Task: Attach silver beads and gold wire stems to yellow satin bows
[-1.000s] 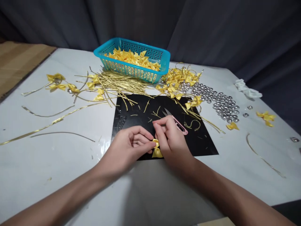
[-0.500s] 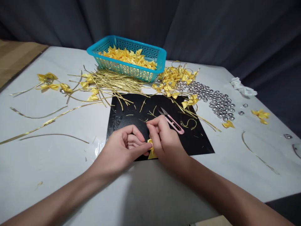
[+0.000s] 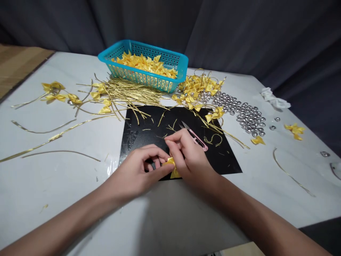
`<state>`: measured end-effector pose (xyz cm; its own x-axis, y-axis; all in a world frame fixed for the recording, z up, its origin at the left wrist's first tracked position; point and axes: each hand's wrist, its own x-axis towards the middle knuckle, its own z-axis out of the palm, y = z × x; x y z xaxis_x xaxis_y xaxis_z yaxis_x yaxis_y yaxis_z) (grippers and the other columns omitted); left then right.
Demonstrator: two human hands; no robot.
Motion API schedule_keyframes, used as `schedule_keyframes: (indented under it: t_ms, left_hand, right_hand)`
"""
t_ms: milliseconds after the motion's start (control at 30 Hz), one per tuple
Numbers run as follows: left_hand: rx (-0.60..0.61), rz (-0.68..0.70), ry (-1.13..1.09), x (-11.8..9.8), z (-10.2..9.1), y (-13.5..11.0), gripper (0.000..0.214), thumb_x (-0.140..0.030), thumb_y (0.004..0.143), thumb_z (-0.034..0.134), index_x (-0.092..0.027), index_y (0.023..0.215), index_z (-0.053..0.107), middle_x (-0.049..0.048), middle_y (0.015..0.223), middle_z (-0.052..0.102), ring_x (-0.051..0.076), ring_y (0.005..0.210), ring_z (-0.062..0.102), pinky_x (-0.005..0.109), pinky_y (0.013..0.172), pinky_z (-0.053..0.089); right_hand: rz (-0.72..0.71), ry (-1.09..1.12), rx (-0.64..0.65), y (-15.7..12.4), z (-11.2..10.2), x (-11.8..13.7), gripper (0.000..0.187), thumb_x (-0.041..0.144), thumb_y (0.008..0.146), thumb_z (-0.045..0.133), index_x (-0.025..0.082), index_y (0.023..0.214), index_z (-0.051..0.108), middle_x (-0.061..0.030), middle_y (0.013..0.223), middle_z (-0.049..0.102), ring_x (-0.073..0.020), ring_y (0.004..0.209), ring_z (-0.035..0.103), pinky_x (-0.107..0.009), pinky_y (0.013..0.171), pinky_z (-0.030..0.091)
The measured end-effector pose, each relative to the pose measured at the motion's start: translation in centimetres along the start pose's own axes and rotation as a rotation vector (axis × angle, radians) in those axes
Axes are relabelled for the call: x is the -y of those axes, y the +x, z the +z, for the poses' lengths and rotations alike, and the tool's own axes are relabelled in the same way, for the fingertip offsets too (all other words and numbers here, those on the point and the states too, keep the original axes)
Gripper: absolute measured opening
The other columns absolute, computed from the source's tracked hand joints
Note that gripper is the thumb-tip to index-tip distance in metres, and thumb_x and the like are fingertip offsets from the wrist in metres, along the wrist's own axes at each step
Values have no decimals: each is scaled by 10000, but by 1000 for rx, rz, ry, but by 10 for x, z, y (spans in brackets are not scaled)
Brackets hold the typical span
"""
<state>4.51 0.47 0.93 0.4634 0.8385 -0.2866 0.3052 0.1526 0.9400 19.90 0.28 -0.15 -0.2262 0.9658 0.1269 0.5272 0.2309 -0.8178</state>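
Between both hands is a yellow ribbon bow [image 3: 175,173], partly covered by fingers. My left hand [image 3: 149,163] is closed, its thumb and fingertips gripping the bow's left side. Pressed close on the right, my right hand [image 3: 186,154] has its thumb and index finger pinched together. A thin strand [image 3: 160,137] shows by those fingertips; whether it is held or lies on the mat I cannot tell. Beneath the hands is a black mat [image 3: 223,161] with short gold cord scraps. Pink thread snips [image 3: 198,140] lie just beyond my right hand.
A teal basket [image 3: 183,67] of yellow bows stands at the back. Gold cords [image 3: 130,92] are piled before it. Right of these are finished-looking bows with cords [image 3: 199,87] and silver beads [image 3: 249,119]. A white ribbon piece [image 3: 275,99] lies far right.
My left fingers have curled in closer around the bow, and more of its yellow ribbon shows between the hands. My right hand keeps its pinch, almost unmoved.
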Motion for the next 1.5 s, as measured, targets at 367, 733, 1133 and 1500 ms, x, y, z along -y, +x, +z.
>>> schedule_keyframes:
  t_ms: [367,733,1133,1500]
  left_hand:
    - [-222,-177,-581,-6,2,1,227,-204,688,720,-184,792,520,-35,660,673,95,623,632,170,582,439]
    - [-39,-209,-450,-8,0,-1,98,-253,711,697,-159,710,670,16,654,711,119,635,644,205,612,468]
    - [-236,-276,-609,-4,-1,2,175,-206,716,721,-145,870,666,23,758,733,95,746,661,157,708,483]
    - [-235,-272,-620,-3,-2,1,205,-192,678,740,-154,868,673,27,710,739,88,689,652,136,655,480]
  right_hand:
    - [121,18,-215,-5,12,1,113,309,929,353,211,887,392,22,623,515,-103,531,506,-228,499,342]
    - [60,89,-219,2,0,0,109,258,916,418,196,831,448,54,571,421,-59,470,396,-176,448,309]
    - [-179,-106,-266,0,-10,3,111,169,891,451,183,854,556,-1,741,576,-83,618,509,-226,615,391]
    - [-179,-194,-270,1,-16,4,116,153,870,465,165,842,578,36,641,565,-41,462,417,-205,540,354]
